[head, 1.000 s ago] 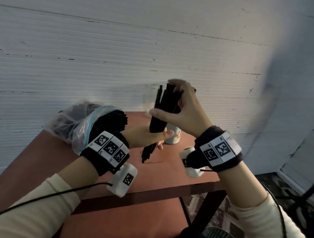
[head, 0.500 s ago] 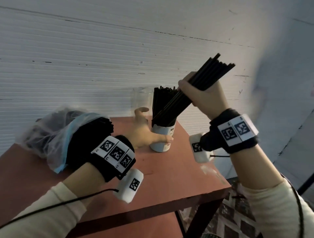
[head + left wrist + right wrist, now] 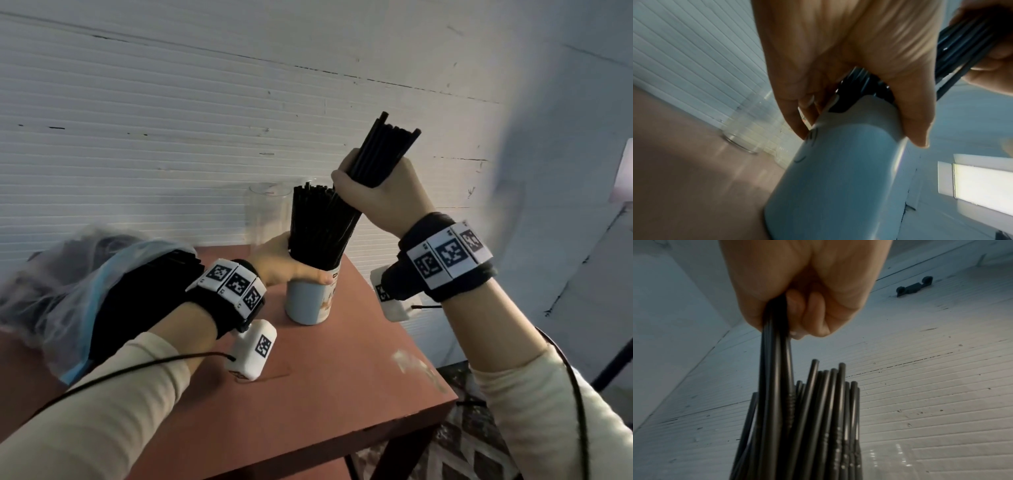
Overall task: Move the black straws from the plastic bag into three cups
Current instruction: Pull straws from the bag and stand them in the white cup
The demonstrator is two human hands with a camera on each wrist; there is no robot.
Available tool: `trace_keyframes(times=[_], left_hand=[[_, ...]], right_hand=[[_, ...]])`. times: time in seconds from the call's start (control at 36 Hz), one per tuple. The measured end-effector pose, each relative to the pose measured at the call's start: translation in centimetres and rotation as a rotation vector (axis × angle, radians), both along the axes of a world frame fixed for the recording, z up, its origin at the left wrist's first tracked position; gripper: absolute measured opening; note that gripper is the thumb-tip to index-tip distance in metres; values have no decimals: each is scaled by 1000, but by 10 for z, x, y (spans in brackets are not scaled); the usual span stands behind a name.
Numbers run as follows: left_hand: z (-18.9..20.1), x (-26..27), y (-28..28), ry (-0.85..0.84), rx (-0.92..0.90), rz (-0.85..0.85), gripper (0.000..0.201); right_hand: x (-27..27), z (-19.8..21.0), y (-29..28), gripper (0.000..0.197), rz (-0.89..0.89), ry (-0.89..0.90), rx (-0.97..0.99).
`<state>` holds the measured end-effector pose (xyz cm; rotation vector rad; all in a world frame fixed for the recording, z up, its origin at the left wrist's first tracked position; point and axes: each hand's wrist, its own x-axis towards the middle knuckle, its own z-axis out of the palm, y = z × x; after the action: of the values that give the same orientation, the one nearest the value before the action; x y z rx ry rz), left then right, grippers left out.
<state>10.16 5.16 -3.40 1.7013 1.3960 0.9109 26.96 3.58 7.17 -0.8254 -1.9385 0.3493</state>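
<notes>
White ribbed wall panels [image 3: 171, 137] back a reddish-brown table [image 3: 325, 394] whose near corner juts out over a patterned floor [image 3: 479, 452]. On it stands a pale blue cup [image 3: 308, 301], gripped at its rim by the left hand [image 3: 284, 263], thumb across the near side and fingers curled round the far side; the left wrist view shows those fingers [image 3: 797, 116] pressing the cup's wall. The cup is packed with upright black straws [image 3: 318, 226]. Directly above and to the right of that grip, the right hand [image 3: 380, 198] is closed in a fist round a slanted bundle of straws [image 3: 387, 150], whose upper ends stick out past the knuckles while the lower ends dip in among those already in the cup. Just behind the left hand's grip stands a clear cup [image 3: 263, 212], so transparent that its outline is faint; the left wrist view shows a second clear cup [image 3: 783, 154] beside it, mostly hidden by the blue one. Behind the left wrist lies the plastic bag [image 3: 68, 274], its contents a dark mass [image 3: 144, 291] partly covered by the wristband. Both wrist views are blurred, and how deep the held bundle sits in the cup is hidden.
</notes>
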Motion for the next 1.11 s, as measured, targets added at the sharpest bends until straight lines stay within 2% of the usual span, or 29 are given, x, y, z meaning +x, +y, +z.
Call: trace_keyframes(times=[0.19, 0.33, 0.47, 0.58, 0.64, 0.69, 0.81, 0.86, 0.94, 1.0, 1.11], left_hand=[[-3, -1, -2, 33, -1, 29, 89], [2, 2, -14, 50, 19, 22, 72], [4, 7, -18, 30, 61, 78, 97], [-3, 13, -13, -18, 77, 176, 106], [-5, 16, -12, -9, 76, 236, 110], [-2, 18, -17, 48, 70, 275, 100], [2, 18, -21, 126, 53, 295, 74], [4, 17, -22, 155, 49, 296, 75], [4, 14, -26, 172, 50, 264, 99], [5, 10, -29, 178, 47, 213, 105], [9, -2, -34, 162, -16, 53, 78]], right_hand=[[-7, -9, 5, 12, 36, -11, -10], [-10, -6, 0, 12, 40, -37, 23], [-17, -5, -7, 12, 13, -42, 52], [-21, -5, -10, 15, -25, -75, 101], [-24, -7, -11, 24, -40, -78, 121], [-26, -9, -12, 32, -57, -67, 131], [-24, -13, -16, 29, -78, -24, 112], [-21, -14, -19, 25, -67, 10, 91], [-17, -15, -21, 21, -50, 47, 67], [-13, -18, -21, 20, -35, 58, 45], [-6, -25, -20, 16, -18, 51, -20]])
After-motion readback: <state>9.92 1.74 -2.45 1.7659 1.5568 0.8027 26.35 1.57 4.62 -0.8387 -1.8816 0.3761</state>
